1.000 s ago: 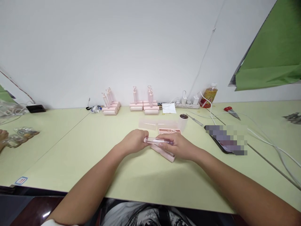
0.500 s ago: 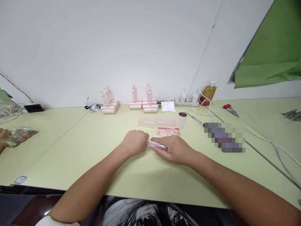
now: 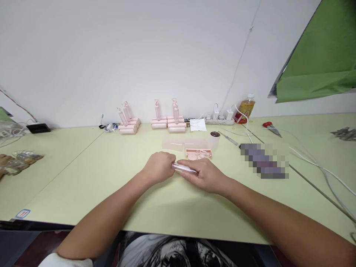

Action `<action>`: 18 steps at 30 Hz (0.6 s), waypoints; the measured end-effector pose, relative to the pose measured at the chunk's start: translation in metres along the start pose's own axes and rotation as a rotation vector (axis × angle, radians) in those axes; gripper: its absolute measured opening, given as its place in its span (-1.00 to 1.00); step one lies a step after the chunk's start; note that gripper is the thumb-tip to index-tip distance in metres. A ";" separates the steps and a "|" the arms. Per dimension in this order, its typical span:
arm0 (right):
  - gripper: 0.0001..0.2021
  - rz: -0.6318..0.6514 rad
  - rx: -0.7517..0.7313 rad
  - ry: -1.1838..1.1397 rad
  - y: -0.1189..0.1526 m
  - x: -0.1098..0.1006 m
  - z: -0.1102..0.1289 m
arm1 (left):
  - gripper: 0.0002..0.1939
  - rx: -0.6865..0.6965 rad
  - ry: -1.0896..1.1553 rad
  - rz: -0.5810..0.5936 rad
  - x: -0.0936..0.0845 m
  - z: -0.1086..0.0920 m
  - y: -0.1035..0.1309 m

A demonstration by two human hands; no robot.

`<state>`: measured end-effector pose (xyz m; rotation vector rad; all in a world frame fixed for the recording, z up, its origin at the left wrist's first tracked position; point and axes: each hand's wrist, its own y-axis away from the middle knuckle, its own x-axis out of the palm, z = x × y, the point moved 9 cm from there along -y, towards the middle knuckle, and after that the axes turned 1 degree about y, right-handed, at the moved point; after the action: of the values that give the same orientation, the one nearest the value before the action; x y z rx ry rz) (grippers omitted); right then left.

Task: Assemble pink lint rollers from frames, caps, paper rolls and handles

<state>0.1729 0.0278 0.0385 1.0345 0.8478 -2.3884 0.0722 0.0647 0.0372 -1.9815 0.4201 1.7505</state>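
Observation:
Between my hands, above the table, lies a clear tube (image 3: 183, 168) with a pinkish tint. My left hand (image 3: 160, 167) is closed around its left end. My right hand (image 3: 205, 174) grips the other end, thumb along the top and fingers beneath. Just beyond my right hand rests a pink open case (image 3: 198, 151) with small round pink parts in it. Behind it are translucent plastic pieces (image 3: 172, 143) and a white cup-like roll (image 3: 214, 139) with a dark brown top.
Along the wall stand several pink holders (image 3: 128, 128) with upright clear tubes. A power strip (image 3: 219, 120), a drink bottle (image 3: 245, 108), a screwdriver (image 3: 228, 138) and red-handled pliers (image 3: 272, 129) lie to the right. Cables cross the right side. Another person's hand (image 3: 4, 163) is by bagged parts at far left.
The tube has turned slightly in my hands, showing a broader clear side. Both hands stay in nearly the same place, and the view has shifted a little.

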 end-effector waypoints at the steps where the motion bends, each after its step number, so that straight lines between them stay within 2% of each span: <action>1: -0.63 0.002 0.010 -0.017 0.000 0.000 -0.001 | -0.87 -0.006 0.004 0.002 0.000 0.000 0.000; 5: -0.66 0.003 0.052 -0.089 -0.001 0.001 -0.005 | -0.90 -0.037 -0.003 0.009 0.001 0.003 -0.003; 7: -0.69 -0.043 0.064 -0.092 -0.002 -0.001 -0.006 | -0.94 -0.046 -0.009 -0.013 -0.002 0.002 -0.002; 11: -0.78 -0.161 0.097 -0.046 -0.002 -0.009 -0.011 | -0.90 0.078 -0.072 -0.114 -0.009 -0.025 0.004; 14: -0.77 -0.259 0.094 -0.070 0.000 -0.025 -0.013 | -0.88 0.144 -0.092 -0.094 -0.004 -0.040 0.009; 16: -0.70 -0.353 0.119 -0.101 0.003 -0.042 -0.018 | -0.85 0.079 -0.040 -0.074 -0.002 -0.033 0.008; 18: -0.64 -0.362 0.188 -0.074 0.003 -0.049 -0.026 | -0.78 -0.014 0.061 -0.084 -0.003 -0.018 0.007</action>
<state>0.2193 0.0488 0.0607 0.9164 0.8574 -2.8383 0.0830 0.0489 0.0408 -2.0366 0.3407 1.6501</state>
